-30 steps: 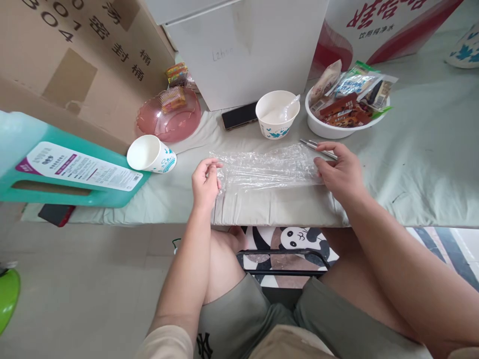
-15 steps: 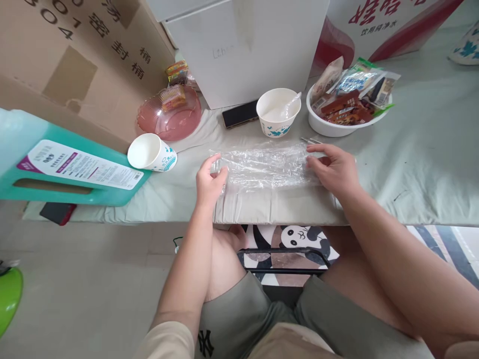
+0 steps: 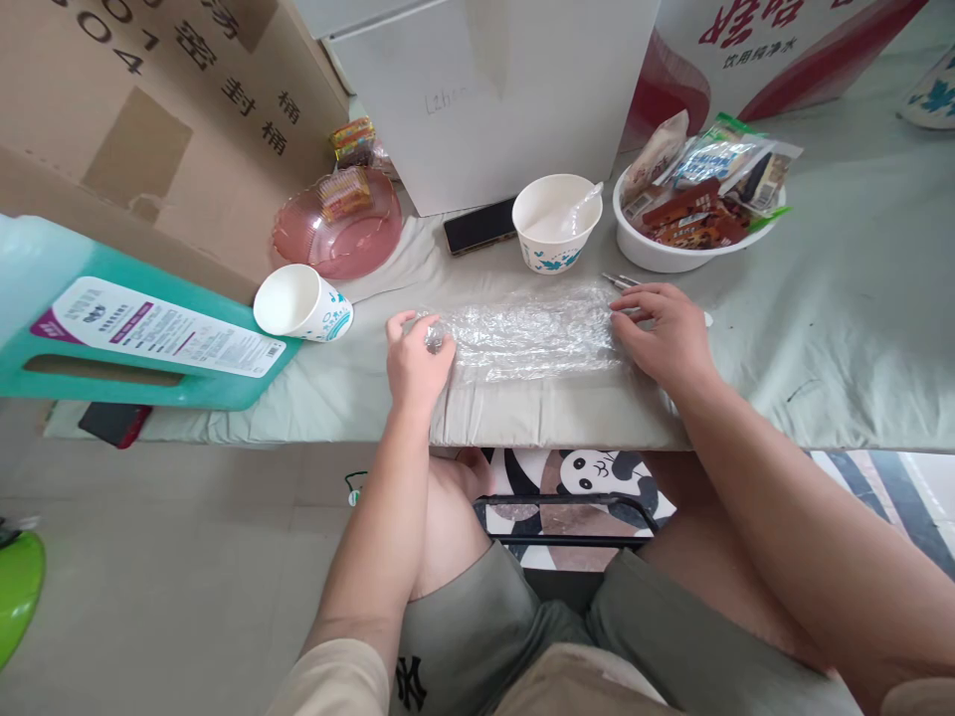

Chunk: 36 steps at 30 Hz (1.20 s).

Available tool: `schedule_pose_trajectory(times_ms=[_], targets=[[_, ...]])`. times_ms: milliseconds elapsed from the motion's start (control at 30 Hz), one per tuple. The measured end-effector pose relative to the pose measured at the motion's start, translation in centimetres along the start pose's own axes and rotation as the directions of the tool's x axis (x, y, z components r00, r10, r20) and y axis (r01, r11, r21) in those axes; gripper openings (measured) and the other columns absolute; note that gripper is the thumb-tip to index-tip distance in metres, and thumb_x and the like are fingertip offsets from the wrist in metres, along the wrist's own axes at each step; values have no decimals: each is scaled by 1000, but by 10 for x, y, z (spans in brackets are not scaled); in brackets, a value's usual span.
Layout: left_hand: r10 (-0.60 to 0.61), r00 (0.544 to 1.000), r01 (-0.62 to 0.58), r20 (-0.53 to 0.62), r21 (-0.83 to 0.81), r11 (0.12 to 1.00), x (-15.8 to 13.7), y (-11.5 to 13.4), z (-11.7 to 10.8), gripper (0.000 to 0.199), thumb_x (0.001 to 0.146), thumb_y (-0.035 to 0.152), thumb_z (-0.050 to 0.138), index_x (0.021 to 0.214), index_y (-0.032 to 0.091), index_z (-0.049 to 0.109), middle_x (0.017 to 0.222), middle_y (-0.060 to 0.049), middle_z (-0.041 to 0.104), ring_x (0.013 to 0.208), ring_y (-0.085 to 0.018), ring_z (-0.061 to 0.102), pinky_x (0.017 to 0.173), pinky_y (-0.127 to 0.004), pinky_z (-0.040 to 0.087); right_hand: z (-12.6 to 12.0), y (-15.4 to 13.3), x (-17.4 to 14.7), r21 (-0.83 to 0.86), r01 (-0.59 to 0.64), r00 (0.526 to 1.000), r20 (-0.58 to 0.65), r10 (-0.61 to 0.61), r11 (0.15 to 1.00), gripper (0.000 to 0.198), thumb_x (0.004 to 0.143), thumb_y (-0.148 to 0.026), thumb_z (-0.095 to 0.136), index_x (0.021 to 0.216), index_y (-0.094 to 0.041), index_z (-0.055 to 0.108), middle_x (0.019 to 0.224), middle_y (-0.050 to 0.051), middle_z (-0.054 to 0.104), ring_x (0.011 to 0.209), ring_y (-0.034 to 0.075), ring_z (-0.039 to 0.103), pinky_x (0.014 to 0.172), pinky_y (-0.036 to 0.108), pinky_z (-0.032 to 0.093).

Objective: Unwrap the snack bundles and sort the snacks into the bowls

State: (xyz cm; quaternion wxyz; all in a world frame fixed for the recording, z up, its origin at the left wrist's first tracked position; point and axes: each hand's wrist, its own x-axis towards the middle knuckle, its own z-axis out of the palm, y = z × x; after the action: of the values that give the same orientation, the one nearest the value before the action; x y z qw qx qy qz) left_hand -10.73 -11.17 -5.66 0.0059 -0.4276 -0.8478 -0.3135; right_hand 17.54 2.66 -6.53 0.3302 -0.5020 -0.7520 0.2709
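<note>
A strip of crinkled clear plastic film [image 3: 533, 336] lies stretched lengthwise across the cloth near the front edge. My left hand [image 3: 419, 363] is at its left end, thumb and fingers curled and closed on the film. At the other end my right hand [image 3: 664, 333] has its thumb and fingers closed on the film, low against the cloth. A thin metallic pen-like item [image 3: 621, 282] lies just beyond the right fingertips. Behind the film stands a white paper bowl [image 3: 550, 239] with a clear plastic spoon [image 3: 580, 209] in it.
Left of my left hand a paper cup [image 3: 298, 303] leans against a teal jug [image 3: 179, 378]. Farther back are a pink bowl [image 3: 373, 244], a phone [image 3: 477, 229], a white basin [image 3: 671, 259] of snack packets, a cardboard box [image 3: 216, 189] and a white box [image 3: 507, 119].
The film has come down flatter onto the cloth and its near edge is pulled in. Both hands have lowered slightly with it, the left shifting a little to the left.
</note>
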Motion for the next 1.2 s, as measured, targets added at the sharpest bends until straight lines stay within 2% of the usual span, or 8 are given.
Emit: schedule_pose_trajectory(times_ms=[133,233,333,500,633,800,1000,1200], targets=[[13,973,17,-231,126,992,-11,20,-15,29,77,21,73,106,22,76,136,-16,54,124,-39,58,110,-61,45,-6,-10,-8,-164,73,981,-164,-100,984,27,86,-28,58,107,-22,73,123,17,63,117,35,61,101,58,50],[116,954,-71,-277,166,984,-24,45,-25,28,82,22,69,109,25,74,147,-14,51,145,-44,38,118,-69,28,-9,-30,-18,-260,163,969,-142,-205,952,32,91,-28,53,119,-24,68,135,16,61,129,37,55,109,60,43],[210,958,-190,-194,117,975,-35,64,-27,28,89,21,61,114,24,72,151,-13,51,150,-41,34,123,-68,21,-1,-54,-29,-307,281,954,-14,-300,909,35,96,-28,47,124,-22,67,142,13,61,139,34,50,115,55,38],[430,896,-426,113,-62,903,-35,73,-4,41,99,19,40,132,18,64,142,-11,64,139,-26,54,121,-48,40,35,-79,-42,-294,460,876,303,-375,838,48,101,-29,37,141,-16,60,158,9,49,151,31,37,123,51,27],[292,913,-328,284,90,940,-21,63,14,45,99,25,43,141,20,59,155,-12,54,149,-32,43,125,-63,25,62,-80,-46,-279,480,823,472,-317,832,57,103,-37,37,155,-15,46,163,9,41,153,33,33,125,54,24],[89,913,-217,399,289,932,-10,44,14,53,101,40,42,152,28,50,166,-9,38,155,-35,32,123,-69,21,60,-68,-48,-308,518,786,540,-302,798,59,104,-45,37,158,-23,42,165,9,37,154,34,32,124,58,24],[37,922,-181,386,344,921,-10,35,11,58,101,43,38,156,26,44,168,-11,32,156,-35,28,123,-69,23,48,-56,-50,-355,505,813,502,-295,787,56,105,-47,36,156,-26,45,165,9,38,153,34,35,123,59,26],[0,934,-124,357,324,938,-7,31,12,58,101,43,37,156,26,44,168,-9,32,156,-33,30,124,-64,22,42,-52,-47,-373,497,808,528,-261,783,57,105,-48,38,157,-26,45,166,10,36,153,35,33,123,60,24]])
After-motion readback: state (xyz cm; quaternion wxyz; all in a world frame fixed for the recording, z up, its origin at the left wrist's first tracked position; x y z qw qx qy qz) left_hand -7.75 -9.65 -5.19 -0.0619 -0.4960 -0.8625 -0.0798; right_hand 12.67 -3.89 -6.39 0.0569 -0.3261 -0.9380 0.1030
